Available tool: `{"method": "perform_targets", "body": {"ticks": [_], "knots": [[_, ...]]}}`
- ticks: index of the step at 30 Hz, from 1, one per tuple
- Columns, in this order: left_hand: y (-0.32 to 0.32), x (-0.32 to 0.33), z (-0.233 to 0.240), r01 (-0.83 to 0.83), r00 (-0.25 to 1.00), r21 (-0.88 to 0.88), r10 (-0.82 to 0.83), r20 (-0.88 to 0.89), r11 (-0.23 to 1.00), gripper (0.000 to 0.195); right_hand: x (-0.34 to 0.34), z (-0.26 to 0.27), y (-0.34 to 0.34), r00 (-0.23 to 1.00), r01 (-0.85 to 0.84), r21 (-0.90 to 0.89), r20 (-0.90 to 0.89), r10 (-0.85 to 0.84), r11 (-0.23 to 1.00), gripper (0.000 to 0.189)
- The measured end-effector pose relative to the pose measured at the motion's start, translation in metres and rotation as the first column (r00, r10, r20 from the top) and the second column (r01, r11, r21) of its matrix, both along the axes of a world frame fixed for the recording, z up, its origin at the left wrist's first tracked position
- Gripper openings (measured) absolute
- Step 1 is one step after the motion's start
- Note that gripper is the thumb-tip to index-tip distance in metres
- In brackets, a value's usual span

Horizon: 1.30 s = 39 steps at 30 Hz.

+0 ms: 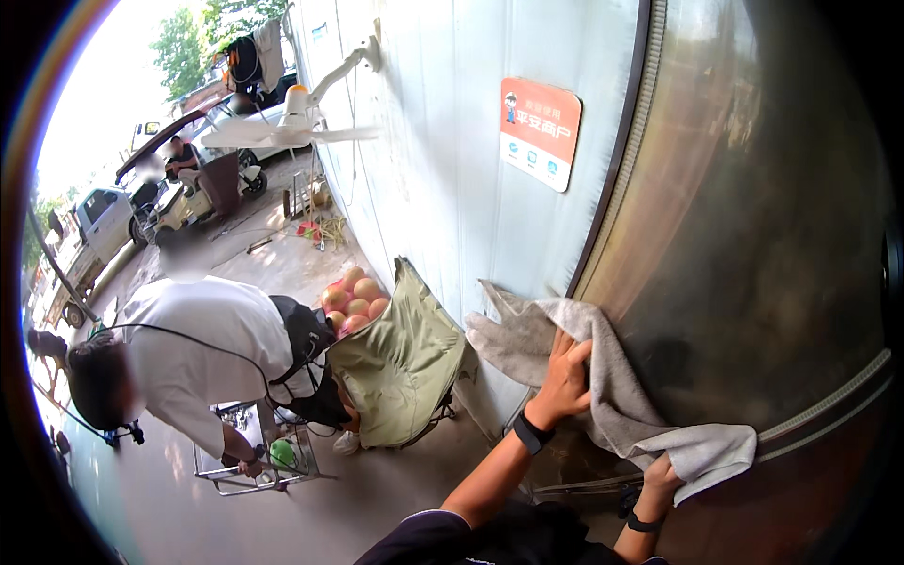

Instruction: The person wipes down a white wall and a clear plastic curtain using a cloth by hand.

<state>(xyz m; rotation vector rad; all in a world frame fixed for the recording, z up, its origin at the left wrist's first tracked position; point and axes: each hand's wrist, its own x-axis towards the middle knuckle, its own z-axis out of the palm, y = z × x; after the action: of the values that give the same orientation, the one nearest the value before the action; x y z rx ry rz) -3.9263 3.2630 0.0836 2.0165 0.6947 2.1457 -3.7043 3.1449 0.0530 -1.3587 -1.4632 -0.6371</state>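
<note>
A grey cloth (614,381) stretches between my two hands, in front of a pale wall panel and a dark glossy transparent door curtain (748,233). My left hand (565,381) grips the cloth near its upper part, with a wide flap hanging to the left against the wall. Lower and to the right, my right hand (662,473) holds the other end, its fingers partly hidden under a fold. Both wrists wear black bands. The curtain's ribbed edge strip runs beside the cloth.
A green folding chair (402,360) stands left of my arms, before netted round fruit (353,300). A person in a white shirt (205,339) bends over a metal-framed cart (265,487). A fan (293,131) juts from the wall.
</note>
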Motion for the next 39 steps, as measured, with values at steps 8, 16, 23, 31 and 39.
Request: {"method": "perform_targets", "body": {"ticks": [8,16,23,31,39], "knots": [[0.008,-0.011,-0.120,0.111,0.993,-0.460,-0.079,0.088,0.881,0.071,-0.030,-0.039,0.020,0.933,-0.006,-0.182,0.354,0.071,0.983,0.061],[0.018,-0.018,0.033,-0.036,0.998,-0.151,0.026,-0.064,0.988,0.047,-0.046,0.030,0.029,0.983,-0.040,-0.137,0.174,0.064,0.990,0.068],[-0.001,-0.019,-0.066,0.038,0.998,-0.300,-0.048,-0.028,0.953,0.068,-0.031,-0.039,0.025,0.971,0.002,-0.288,0.229,0.066,0.958,0.064],[0.004,-0.019,-0.061,0.027,0.999,-0.371,-0.017,0.029,0.928,0.057,-0.026,-0.042,0.028,0.988,0.036,-0.269,0.155,0.007,0.962,0.064],[0.025,-0.018,0.038,-0.011,0.994,-0.009,0.009,-0.111,1.000,0.057,-0.046,0.038,0.027,0.996,0.014,-0.098,0.084,-0.006,0.995,0.060]]}}
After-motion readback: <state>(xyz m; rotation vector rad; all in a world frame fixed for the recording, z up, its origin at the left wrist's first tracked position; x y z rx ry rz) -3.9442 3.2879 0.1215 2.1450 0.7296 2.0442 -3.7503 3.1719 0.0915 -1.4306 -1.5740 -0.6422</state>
